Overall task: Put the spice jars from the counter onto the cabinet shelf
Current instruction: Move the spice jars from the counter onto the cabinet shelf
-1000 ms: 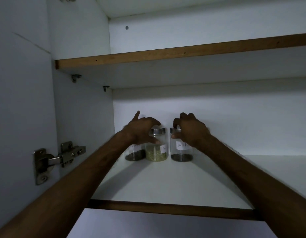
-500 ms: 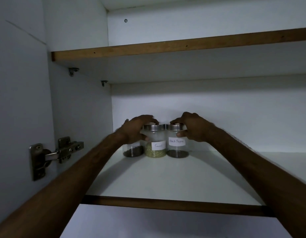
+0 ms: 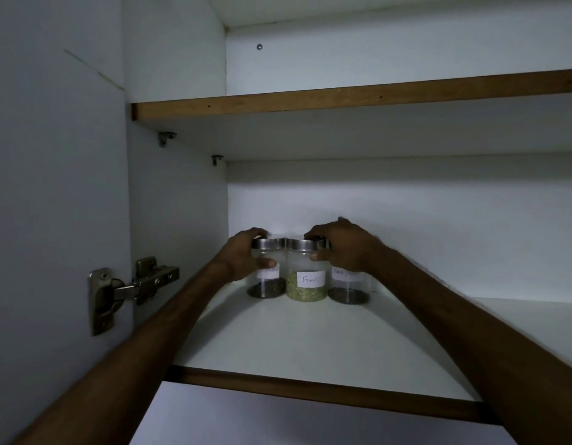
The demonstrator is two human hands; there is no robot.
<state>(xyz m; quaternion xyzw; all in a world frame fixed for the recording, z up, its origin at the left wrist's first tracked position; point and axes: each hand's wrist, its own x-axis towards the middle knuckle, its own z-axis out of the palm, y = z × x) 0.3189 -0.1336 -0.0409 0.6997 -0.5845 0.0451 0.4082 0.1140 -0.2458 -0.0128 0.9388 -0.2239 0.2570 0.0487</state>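
The jars [image 3: 306,284] are made of clear, glossy glass and capped with brushed metal lids [image 3: 302,244]; matt white paper labels [image 3: 310,279] are stuck on. The shelf [image 3: 310,342] is faced in smooth matt white, its front edge [image 3: 310,391] finished in brown wood. The hinge [image 3: 140,282] is made of dull metal.

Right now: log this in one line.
left steel-lidded glass jar: left hand grips | Fennel-labelled jar: right hand grips | right jar: top hidden | all on white shelf

Upright steel-lidded glass jars, side by side at 11 o'clock on the shelf [image 3: 310,345]: left jar [image 3: 268,284], dark contents; Fennel jar [image 3: 306,281], green; right jar [image 3: 349,289], dark.
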